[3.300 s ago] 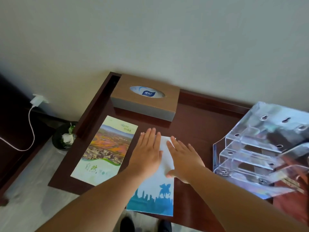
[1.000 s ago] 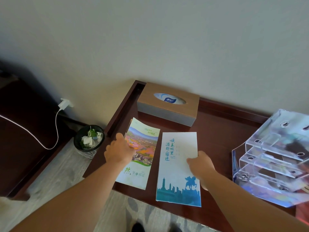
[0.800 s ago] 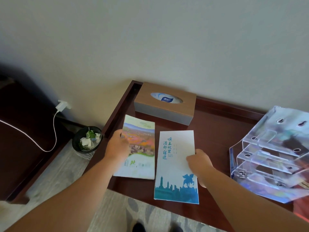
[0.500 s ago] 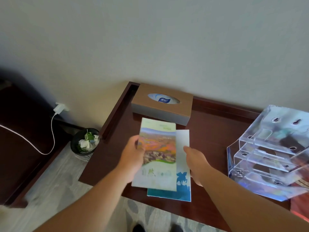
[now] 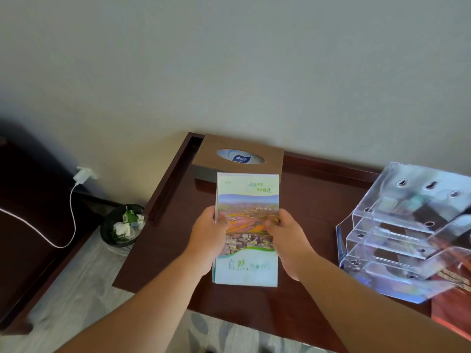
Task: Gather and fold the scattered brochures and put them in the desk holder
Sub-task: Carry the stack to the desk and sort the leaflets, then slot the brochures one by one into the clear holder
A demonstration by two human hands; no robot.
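The left hand (image 5: 209, 238) and right hand (image 5: 289, 242) are holding the brochures (image 5: 247, 266) above the worktop (image 5: 318, 212), in front of the tissue box (image 5: 238, 159), fingers (image 5: 220, 222) clamping both long sides. The top one is showing bright fields and green words. The clear holder (image 5: 407, 238) is sitting right of the tissue box.

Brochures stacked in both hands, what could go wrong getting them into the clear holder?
1. The left grip and right grip pinch only the side edges of the brochures, so the lower one might slip out on the way.
2. The holder is clear with tiered pockets; the stack's corners could catch a front lip and crumple.
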